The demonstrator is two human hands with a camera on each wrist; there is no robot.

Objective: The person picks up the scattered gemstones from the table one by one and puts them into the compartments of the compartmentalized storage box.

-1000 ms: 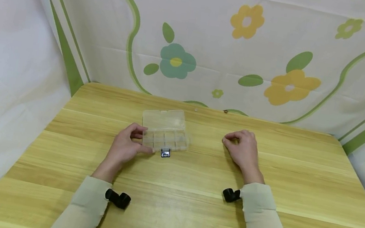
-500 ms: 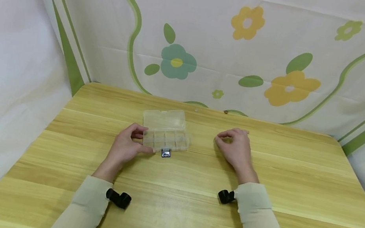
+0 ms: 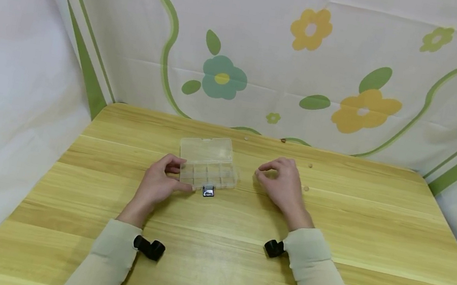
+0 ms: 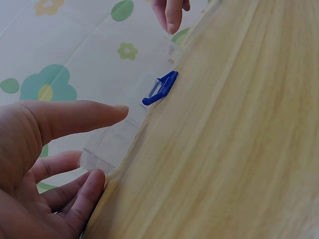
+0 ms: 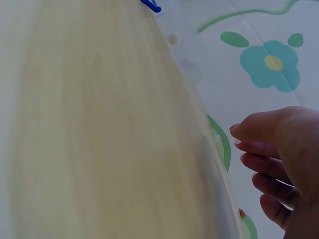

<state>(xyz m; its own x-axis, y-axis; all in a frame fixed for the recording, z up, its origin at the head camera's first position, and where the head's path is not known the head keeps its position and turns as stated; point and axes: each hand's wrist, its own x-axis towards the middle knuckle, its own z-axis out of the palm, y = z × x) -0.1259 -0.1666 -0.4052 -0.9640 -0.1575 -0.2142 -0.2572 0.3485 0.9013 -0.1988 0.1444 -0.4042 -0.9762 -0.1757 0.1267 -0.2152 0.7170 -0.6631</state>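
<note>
A clear plastic compartment box lies on the table, its lid folded back. Its blue latch sticks out at the front. My left hand holds the box's left end, thumb along the front edge and fingers around the side. To the right of the box is my right hand, thumb and index finger meeting in a pinch. A tiny pale spot shows at those fingertips in the right wrist view; I cannot tell exactly what it is.
Two small pale round pieces lie on the wooden table beyond the right hand. Near the back edge are another small pale piece and a small brown one. A flowered cloth hangs behind.
My right hand has moved left toward the box, keeping its pinch and uncovering two small round pieces on the table. The left hand and the box stay in place.
</note>
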